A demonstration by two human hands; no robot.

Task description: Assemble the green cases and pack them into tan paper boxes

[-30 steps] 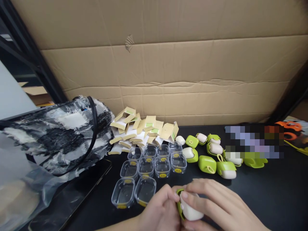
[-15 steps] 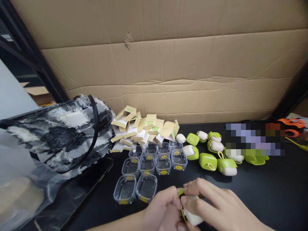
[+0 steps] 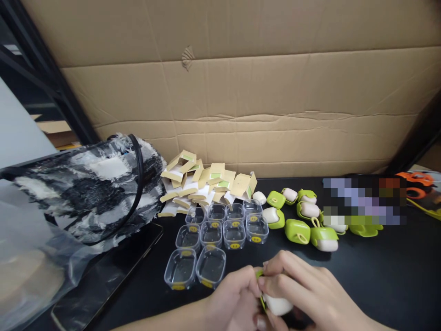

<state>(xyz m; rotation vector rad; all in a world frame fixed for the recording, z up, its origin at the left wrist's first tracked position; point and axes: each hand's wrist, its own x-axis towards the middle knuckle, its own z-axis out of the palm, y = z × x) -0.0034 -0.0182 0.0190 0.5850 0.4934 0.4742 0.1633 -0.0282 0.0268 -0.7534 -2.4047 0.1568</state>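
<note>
At the bottom of the head view, my left hand is closed round a green cover with a thin rim showing. My right hand grips a small white rounded case, which looks like an earbud case, against that cover. Fingers hide much of both pieces, and I cannot tell how far the white one sits inside. Beyond my hands lie several similar white cases in green covers, the nearest being a green-covered case with a loop strap. A lone white case sits farther back.
Several clear plastic boxes with yellow stickers stand in rows left of my hands. Behind them is a pile of opened cardboard sleeves. A shaggy bag, a dark phone-like slab and a plastic bag occupy the left.
My right fingers have shifted slightly on the white case, which shows at a slightly different angle. Both hands stay in about the same place; the view has moved a little.
</note>
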